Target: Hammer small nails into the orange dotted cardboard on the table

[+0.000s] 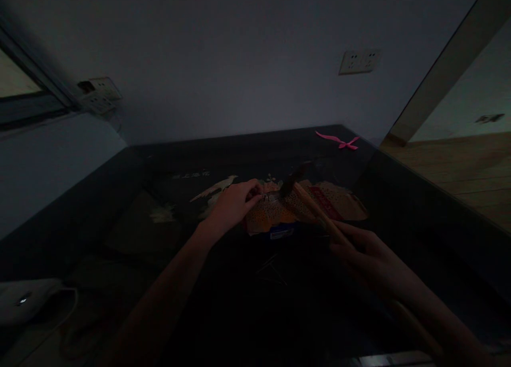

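My right hand (pixel 365 252) is wrapped round the wooden handle of a hammer (pixel 315 207). Its dark head is raised towards the middle, just right of my left fingers. My left hand (pixel 241 199) is closed in a pinch at the left part of a dotted orange and brown cardboard piece (pixel 271 213). Something thin shows by those fingertips, too small and dark to name. The cardboard lies flat on a black surface (pixel 223 303), with a dark red band across its right part. Beneath its front edge a blue and white label (pixel 281 232) shows.
A pink ribbon (pixel 339 140) lies at the back right. Thin light lines (pixel 272 268) show in front of the cardboard. A bird figure (pixel 215 188) is left of it. A white device (pixel 27 300) with a cable stands at lower left. Wall sockets (pixel 360 61) are behind.
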Available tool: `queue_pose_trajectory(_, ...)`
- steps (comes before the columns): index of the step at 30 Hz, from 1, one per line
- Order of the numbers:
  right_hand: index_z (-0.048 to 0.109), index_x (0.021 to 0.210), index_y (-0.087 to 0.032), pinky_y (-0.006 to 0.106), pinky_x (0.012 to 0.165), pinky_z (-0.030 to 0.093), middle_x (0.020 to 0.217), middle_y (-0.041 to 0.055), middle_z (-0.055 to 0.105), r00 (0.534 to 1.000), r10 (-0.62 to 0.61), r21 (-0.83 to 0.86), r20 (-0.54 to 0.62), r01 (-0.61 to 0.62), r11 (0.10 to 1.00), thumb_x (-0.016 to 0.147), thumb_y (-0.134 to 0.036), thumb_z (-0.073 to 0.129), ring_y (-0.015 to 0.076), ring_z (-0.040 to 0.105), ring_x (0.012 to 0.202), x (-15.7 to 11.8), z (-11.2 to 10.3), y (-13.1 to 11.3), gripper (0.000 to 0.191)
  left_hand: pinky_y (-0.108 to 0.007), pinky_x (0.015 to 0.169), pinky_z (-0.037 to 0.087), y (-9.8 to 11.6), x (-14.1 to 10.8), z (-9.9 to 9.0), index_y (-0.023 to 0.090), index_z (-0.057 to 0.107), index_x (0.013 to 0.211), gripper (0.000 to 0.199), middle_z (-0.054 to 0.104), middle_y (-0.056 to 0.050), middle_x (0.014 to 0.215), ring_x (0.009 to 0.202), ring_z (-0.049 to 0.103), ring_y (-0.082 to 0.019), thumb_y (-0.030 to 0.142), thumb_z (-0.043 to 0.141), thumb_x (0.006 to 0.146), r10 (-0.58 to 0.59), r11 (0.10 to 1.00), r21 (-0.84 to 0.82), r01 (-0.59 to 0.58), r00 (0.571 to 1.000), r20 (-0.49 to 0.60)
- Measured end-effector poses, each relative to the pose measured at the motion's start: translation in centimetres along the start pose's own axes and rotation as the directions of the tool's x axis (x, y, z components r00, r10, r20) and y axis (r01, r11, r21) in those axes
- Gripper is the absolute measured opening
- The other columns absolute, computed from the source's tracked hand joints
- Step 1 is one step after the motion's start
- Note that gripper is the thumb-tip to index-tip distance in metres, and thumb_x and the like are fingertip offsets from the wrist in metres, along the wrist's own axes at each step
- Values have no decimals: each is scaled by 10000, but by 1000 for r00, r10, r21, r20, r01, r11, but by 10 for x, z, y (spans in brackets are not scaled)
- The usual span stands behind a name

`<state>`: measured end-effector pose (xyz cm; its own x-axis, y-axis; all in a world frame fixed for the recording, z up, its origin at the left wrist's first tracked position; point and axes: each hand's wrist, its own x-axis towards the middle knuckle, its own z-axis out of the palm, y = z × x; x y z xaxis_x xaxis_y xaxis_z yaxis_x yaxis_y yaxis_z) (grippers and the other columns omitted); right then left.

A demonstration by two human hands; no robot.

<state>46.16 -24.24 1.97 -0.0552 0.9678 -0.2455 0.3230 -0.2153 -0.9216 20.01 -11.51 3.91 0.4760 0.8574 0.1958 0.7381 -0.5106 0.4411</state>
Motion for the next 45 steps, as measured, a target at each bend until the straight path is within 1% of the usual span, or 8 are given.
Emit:
queue_pose_trajectory(12,626,1237,-150,252,538,464,804,28,659,996,-79,7,-33,79,997,744,-402,671,185,596,681,0,-1,-3,555,-266,653,418,0,0,0,180,636,873,78,656,-18,821,751,596,-160,194,568,838,4,1000,6,-4,1000,16)
queue_pose_trajectory(17,568,1305,-158,216,407,352,654,-20,568,1000,-16,37,0,16,999,780,-410,642,114,466,480,-1,0,-1,587,-279,681,437,-2,0,2,173,634,930,124,647,-35,877,785,596,-166,229,607,823,16,1000,5,-16,1000,8)
queue_pose_trajectory(26,642,1221,-156,225,464,412,739,7,620,995,-30,51,-90,35,998,722,-393,693,137,524,576,-5,2,-5,554,-293,741,465,-2,4,17,174,637,904,93,664,-30,886,821,621,-170,230,613,834,39,996,-76,-44,997,-65)
queue_pose_trajectory(33,550,1303,-143,184,321,304,557,-71,451,999,-7,194,-51,17,981,743,-420,694,73,381,379,-1,2,7,641,-301,772,469,32,-16,-20,185,610,978,162,650,-30,923,836,602,-170,261,621,835,88,994,-43,-99,976,-201)
queue_pose_trajectory(36,543,1305,-167,168,311,291,580,-70,442,996,-62,248,-60,75,966,760,-395,690,60,372,376,1,1,12,609,-262,743,478,59,-38,-33,212,620,964,107,658,-5,894,790,612,-143,241,572,873,218,964,-149,-220,975,-29)
queue_pose_trajectory(39,587,1245,-175,171,318,311,626,-54,470,986,-121,263,-117,148,953,747,-363,705,63,397,401,0,0,14,545,-220,748,480,78,-54,-19,220,626,951,111,671,8,923,815,632,-120,172,550,887,441,894,-235,-380,839,319)
queue_pose_trajectory(41,600,1215,-178,172,305,300,620,-59,463,978,-155,273,-142,189,943,750,-361,700,55,373,381,-2,-1,14,510,-228,747,487,84,-57,7,203,622,958,139,669,-12,956,844,639,-132,144,508,902,460,885,-149,-440,782,422)
queue_pose_trajectory(45,593,1204,-174,165,283,262,567,-73,459,971,-167,290,-169,211,933,760,-359,689,44,325,343,-6,-3,14,491,-289,676,509,90,-49,68,133,592,1026,209,637,-99,1045,857,650,-199,65,451,888,284,870,261,-419,857,430)
